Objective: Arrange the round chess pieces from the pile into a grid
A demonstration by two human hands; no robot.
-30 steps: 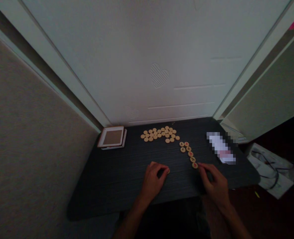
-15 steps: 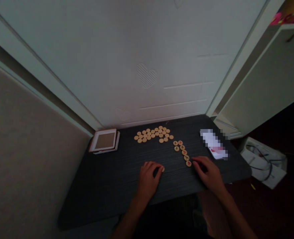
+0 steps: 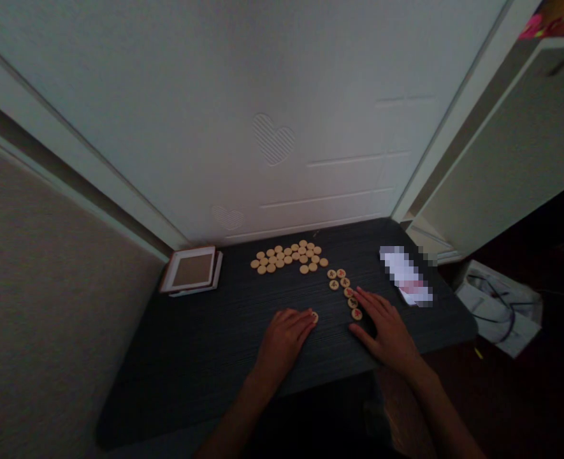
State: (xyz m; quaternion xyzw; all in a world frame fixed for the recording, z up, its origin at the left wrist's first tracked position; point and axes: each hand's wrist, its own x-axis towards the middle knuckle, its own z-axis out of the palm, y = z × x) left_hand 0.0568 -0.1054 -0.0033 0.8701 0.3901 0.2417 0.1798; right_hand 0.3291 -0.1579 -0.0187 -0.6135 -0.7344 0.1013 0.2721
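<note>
My left hand (image 3: 284, 338) is closed, fingertips and thumb at the edge of one round wooden xiangqi piece (image 3: 315, 317), whose marked face shows just above the dark tabletop. Whether that piece rests on the table I cannot tell. To its right, my right hand (image 3: 387, 328) is open, thumb apart from the fingers, holding nothing. Its fingertips touch or hover beside a slanting line of face-up xiangqi pieces (image 3: 353, 303) with red and black characters. Farther back lies a cluster of pieces (image 3: 280, 263) with plain faces up.
A dark table (image 3: 205, 350) stands against a white panel (image 3: 282, 83). At the left back lies a shallow open box (image 3: 193, 271). A blurred white and red item (image 3: 408, 277) lies at the right. Beside the table, a white box (image 3: 499, 312) holds cables.
My right hand has opened from a loose curl and reached forward along the line of pieces. The piece at my left fingertips now shows its marked face. The view has shifted slightly.
</note>
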